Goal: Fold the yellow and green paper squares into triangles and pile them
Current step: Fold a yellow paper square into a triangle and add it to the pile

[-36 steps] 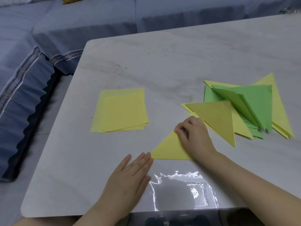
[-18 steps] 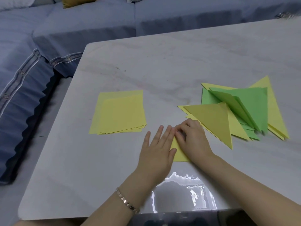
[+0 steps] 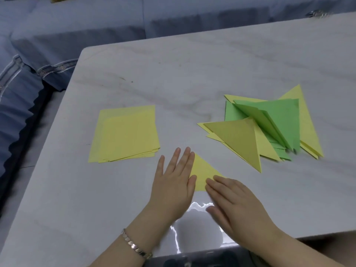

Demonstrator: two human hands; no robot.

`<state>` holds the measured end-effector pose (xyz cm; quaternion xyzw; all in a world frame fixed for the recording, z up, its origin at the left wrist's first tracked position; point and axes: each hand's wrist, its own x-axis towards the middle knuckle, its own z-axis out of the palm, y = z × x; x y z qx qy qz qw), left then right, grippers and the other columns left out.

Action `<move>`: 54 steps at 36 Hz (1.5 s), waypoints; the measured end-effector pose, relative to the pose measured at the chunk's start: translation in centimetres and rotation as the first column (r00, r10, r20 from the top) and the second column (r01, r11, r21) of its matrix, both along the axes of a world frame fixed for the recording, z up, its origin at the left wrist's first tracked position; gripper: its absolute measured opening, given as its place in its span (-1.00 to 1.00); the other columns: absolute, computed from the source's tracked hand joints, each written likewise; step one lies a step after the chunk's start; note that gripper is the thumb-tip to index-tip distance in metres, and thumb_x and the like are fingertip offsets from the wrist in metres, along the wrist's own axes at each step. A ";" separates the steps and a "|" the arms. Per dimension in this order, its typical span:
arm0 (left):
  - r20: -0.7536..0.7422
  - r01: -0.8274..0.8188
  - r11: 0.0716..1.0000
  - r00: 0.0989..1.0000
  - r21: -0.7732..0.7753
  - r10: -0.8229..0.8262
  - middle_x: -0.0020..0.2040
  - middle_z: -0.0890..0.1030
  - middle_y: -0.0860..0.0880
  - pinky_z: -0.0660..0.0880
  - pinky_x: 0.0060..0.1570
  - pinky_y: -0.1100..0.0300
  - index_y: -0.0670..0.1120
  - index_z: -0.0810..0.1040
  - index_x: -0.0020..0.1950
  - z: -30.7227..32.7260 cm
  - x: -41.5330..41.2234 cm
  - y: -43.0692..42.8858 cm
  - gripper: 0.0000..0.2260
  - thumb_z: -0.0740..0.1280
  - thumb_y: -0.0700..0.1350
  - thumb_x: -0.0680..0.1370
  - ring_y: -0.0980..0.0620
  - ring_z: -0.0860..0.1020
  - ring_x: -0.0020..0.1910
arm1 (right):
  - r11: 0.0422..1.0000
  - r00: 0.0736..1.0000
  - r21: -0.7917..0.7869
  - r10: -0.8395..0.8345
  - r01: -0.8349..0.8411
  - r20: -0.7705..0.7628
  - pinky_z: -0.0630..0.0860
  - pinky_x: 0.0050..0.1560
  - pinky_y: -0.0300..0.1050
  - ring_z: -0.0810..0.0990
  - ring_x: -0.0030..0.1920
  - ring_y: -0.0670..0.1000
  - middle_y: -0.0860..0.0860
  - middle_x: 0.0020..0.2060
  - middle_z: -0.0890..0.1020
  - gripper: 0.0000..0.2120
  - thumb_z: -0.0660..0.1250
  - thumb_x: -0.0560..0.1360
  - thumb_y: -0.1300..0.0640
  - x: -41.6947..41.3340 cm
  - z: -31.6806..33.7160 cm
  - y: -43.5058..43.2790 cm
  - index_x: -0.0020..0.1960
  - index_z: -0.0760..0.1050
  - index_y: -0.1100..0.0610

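Both hands lay flat with straight fingers, gripping nothing: the left hand [image 3: 173, 182] pressed on the left part of a folded yellow triangle [image 3: 204, 169], and the right hand [image 3: 238, 206], a little blurred, rested its fingertips on the lower right part. The triangle lay on the table [image 3: 192, 74] near its front edge, between the stack of yellow squares [image 3: 127, 133] on the left and the pile of triangles [image 3: 269, 130] on the right, touching neither. The likely trouble was the crease: if either palm slid while pressing, the two layers could shift and the edges would no longer meet, leaving a crooked triangle. A weak crease would also spring open, as several leaves in the pile already stood up and gaped, so another loose piece on top could make the untidy heap slide or spread further. A careless sweep of the right arm toward the pile might knock it too. By count, there was one triangle under the hands, one stack of unfolded yellow squares with too many sheets to tell apart, and one mixed pile of yellow and green triangles whose number could not be told exactly. No unfolded green square showed.
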<state>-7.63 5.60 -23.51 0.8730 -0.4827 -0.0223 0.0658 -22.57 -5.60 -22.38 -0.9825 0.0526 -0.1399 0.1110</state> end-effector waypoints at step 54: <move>-0.192 -0.334 0.942 0.926 -0.014 0.325 0.49 0.24 0.04 0.14 0.28 0.25 -0.01 0.18 0.49 5.5 9.2 4.0 -0.51 0.17 0.09 0.60 0.04 0.25 0.42 | 0.685 0.705 0.185 -0.705 0.705 -0.076 0.46 -0.03 0.20 0.37 0.15 0.32 0.29 0.19 0.38 -0.56 0.42 0.36 0.27 4.1 5.0 -8.9 0.22 0.46 0.21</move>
